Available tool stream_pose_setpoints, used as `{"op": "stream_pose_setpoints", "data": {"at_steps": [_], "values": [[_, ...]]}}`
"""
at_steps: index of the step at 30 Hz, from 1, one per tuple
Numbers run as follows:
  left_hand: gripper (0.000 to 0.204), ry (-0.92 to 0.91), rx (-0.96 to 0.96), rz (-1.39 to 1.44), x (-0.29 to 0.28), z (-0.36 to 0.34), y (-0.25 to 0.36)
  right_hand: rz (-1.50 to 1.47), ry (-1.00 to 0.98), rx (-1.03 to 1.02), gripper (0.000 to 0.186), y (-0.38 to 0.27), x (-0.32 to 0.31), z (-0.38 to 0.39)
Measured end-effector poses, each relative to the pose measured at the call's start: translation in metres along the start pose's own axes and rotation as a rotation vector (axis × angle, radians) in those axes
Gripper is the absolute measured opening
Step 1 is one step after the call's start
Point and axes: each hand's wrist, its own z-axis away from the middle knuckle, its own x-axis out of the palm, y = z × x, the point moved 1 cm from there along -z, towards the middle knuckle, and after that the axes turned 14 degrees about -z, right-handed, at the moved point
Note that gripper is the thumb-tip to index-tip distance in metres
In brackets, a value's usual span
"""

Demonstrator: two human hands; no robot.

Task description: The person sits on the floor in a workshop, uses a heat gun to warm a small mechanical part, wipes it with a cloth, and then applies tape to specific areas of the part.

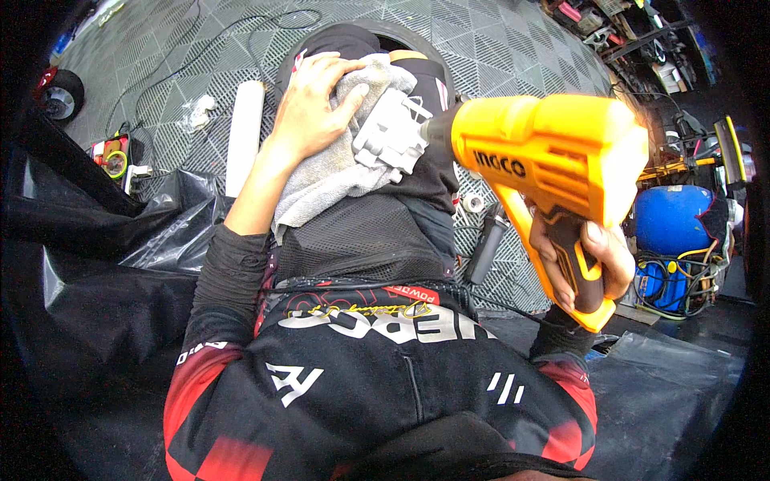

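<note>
My left hand (317, 108) grips a grey cloth (313, 192) and steadies a silver cast-metal part (389, 132) wrapped in it on my lap. My right hand (581, 264) holds the handle of a large yellow and black power tool (545, 140), thumb on the near side. The tool's dark nose points left, right up against the metal part; whether it touches is hard to tell.
A white roll (242, 128) lies left on grey grid flooring (144, 72), near black sheeting (128, 280), cables and a small wheel (60, 100). At right are a blue tank machine (674, 224), shelving (642, 40), a dark cylinder (485, 248) and a tape roll (473, 204).
</note>
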Motion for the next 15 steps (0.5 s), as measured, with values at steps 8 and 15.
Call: {"op": "stream_pose_setpoints", "data": {"at_steps": [8,15], "values": [[0.036,0.000,0.007,0.025,0.001,-0.002,0.000,-0.046,-0.212,0.246,0.065,-0.012,-0.004,-0.010],[0.036,-0.004,0.010,0.026,0.003,-0.001,-0.003,-0.041,-0.111,0.040,0.075,0.002,0.007,-0.017]]}}
